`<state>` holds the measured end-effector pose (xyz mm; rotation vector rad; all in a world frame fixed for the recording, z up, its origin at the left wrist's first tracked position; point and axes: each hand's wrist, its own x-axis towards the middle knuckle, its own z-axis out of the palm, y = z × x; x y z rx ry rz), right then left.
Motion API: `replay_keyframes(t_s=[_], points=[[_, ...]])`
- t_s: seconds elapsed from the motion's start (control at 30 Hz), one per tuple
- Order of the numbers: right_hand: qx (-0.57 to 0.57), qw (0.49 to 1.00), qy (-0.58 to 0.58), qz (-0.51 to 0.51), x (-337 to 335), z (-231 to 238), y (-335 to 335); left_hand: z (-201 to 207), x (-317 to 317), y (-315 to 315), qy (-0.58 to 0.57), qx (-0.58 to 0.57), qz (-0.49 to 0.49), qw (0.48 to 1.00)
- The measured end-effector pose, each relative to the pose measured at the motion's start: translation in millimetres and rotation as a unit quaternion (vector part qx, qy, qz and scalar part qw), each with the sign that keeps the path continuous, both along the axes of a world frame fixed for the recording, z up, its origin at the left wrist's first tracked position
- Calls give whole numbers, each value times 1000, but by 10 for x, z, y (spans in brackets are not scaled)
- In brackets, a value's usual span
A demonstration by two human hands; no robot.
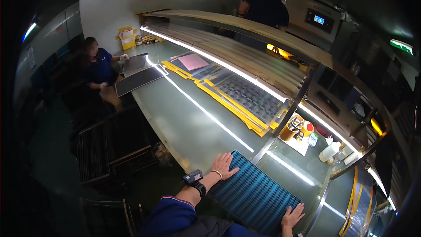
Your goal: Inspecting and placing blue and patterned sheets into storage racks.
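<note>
A flat rectangular panel (258, 193), dark with rows of blue-teal grid cells, lies at the near edge of the grey worktable (175, 118). My left hand (224, 166) rests on its upper left corner, fingers stretched out. At the opposite right edge, my right hand (292, 216) lies with its fingers spread against the panel's rim. Neither hand is wrapped round anything. A black device is strapped on my left wrist, with a bracelet beside it. The panel's lower edge is partly hidden by my body.
Yellow-taped transparent sheets (245, 92) and a pink sheet (193, 61) lie along the table's back. A white bottle (330, 151) and a brown cup of tools (289, 130) stand at the right. A co-worker (98, 66) handles dark panels (141, 81) at far left. Racks (94, 153) stand below.
</note>
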<state>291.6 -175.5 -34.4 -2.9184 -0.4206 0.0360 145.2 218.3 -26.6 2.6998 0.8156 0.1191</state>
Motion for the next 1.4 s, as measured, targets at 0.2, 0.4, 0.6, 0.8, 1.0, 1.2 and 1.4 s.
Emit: replay_keyframes(t_s=[0.2, 0.4, 0.6, 0.8, 1.0, 1.2, 1.4], points=[[178, 971, -150, 64, -763, 686, -334, 104, -817, -266, -201, 50, -11, 978], [5, 981, -21, 194, -1430, 483, -813, -204, -1739, -603, -74, 83, -87, 990], [-47, 962, -27, 268, -1624, 81, -1052, -51, -1725, -429, -108, 111, -88, 984], [-51, 953, -34, 295, -1830, -265, -1098, -161, -1753, -139, -179, 57, -9, 982], [93, 923, -113, 355, -1850, 500, -559, -218, -1826, 81, -52, 58, -36, 996], [96, 903, -123, 400, -1405, 194, -523, -126, -2063, 145, -109, 18, -12, 994], [134, 872, -131, 452, -1309, 488, -488, -154, -2765, 238, -121, -46, 65, 990]])
